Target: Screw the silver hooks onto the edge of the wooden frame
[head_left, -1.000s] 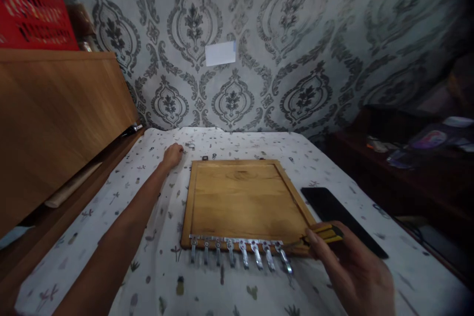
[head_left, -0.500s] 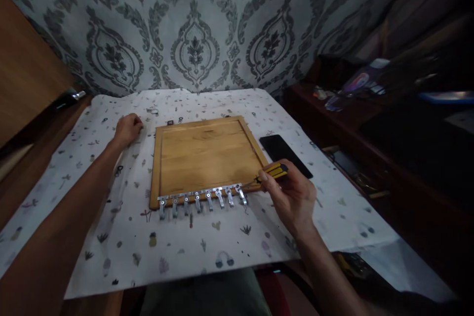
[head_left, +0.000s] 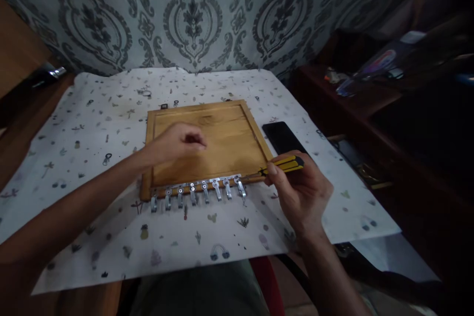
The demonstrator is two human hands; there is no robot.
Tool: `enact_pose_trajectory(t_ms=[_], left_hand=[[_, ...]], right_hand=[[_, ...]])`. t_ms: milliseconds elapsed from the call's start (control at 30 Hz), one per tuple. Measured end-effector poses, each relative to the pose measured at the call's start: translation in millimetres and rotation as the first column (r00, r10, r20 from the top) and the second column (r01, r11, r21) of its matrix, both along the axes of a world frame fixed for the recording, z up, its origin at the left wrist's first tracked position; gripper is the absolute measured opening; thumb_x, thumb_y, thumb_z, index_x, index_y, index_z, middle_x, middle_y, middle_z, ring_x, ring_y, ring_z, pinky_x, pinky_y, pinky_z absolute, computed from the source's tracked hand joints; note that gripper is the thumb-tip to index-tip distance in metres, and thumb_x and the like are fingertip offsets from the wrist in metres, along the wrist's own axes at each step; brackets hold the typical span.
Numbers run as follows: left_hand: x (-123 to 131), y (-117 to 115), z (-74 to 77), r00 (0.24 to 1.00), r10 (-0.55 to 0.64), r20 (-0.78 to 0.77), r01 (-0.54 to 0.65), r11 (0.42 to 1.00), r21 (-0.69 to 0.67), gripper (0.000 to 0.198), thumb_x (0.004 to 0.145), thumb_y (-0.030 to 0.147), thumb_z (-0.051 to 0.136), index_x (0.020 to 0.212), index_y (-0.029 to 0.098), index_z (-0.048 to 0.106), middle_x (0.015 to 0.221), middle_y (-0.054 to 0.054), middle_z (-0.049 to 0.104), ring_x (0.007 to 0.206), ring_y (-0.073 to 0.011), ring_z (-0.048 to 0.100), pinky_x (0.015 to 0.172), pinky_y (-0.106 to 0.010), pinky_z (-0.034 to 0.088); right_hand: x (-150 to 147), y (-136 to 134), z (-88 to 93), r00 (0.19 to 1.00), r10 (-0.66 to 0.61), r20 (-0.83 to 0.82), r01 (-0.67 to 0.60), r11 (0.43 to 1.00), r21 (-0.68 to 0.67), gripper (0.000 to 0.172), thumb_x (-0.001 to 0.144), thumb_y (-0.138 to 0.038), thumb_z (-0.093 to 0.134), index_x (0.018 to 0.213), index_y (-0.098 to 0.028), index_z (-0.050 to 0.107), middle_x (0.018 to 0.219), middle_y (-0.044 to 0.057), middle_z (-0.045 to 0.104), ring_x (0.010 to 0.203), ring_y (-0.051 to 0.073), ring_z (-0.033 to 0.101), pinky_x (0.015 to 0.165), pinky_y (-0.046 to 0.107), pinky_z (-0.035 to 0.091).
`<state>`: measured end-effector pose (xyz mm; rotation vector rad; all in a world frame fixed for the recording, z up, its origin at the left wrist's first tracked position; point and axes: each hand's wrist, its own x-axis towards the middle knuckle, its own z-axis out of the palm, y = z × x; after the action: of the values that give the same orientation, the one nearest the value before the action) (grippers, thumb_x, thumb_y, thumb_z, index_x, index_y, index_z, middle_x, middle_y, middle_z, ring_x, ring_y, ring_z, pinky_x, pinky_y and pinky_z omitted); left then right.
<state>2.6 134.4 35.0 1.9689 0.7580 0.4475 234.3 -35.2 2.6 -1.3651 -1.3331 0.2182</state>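
A wooden board (head_left: 218, 138) with a raised frame lies on the table. Along its near edge runs a metal strip with several silver hooks (head_left: 192, 192). My right hand (head_left: 305, 192) grips a yellow-and-black screwdriver (head_left: 283, 164) at the board's near right corner, its tip pointing left towards the rightmost hook. Over the left half of the board is my left hand (head_left: 176, 143), fingers curled together. Whatever may be between those fingers is too small or hidden to make out.
A black phone (head_left: 283, 137) lies right of the board on the patterned white tablecloth (head_left: 207, 252). On a dark cabinet to the right lies a clear bottle (head_left: 381, 64). The patterned wall (head_left: 237, 15) rises behind the table.
My left hand has moved right from the tablecloth to above the board. My right hand still holds the screwdriver near the rightmost hook. The view has tilted down slightly.
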Motion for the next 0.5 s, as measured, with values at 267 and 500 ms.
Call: enact_pose_trajectory(t_ms=[267, 500], left_hand=[[62, -39, 3.8, 0.953, -0.276, -0.125, 0.276, 0.961, -0.019, 0.008, 0.081, 0.013, 0.061, 0.076, 0.014, 0.067, 0.068, 0.002, 0.063, 0.063, -0.0096, 0.053, 0.060, -0.022, 0.038], [72, -44, -1.8, 0.910, -0.341, -0.237, 0.358, 0.933, 0.030, 0.010, 0.082, 0.006, 0.063, 0.077, 0.014, 0.068, 0.069, 0.003, 0.065, 0.066, -0.0100, 0.056, 0.064, -0.022, 0.039]], right_hand=[[1, -3, 0.5, 1.000, 0.022, -0.006, -0.021, 1.000, 0.014, 0.008, 0.092, -0.022, 0.070, 0.087, -0.023, 0.063, 0.080, -0.002, 0.059, 0.062, 0.011, 0.058, 0.054, 0.026, 0.045], [2, -6, 4.3, 0.995, 0.054, 0.080, -0.061, 0.995, 0.078, 0.010, 0.093, -0.020, 0.070, 0.087, -0.022, 0.061, 0.074, -0.002, 0.060, 0.066, 0.013, 0.056, 0.060, 0.028, 0.044]])
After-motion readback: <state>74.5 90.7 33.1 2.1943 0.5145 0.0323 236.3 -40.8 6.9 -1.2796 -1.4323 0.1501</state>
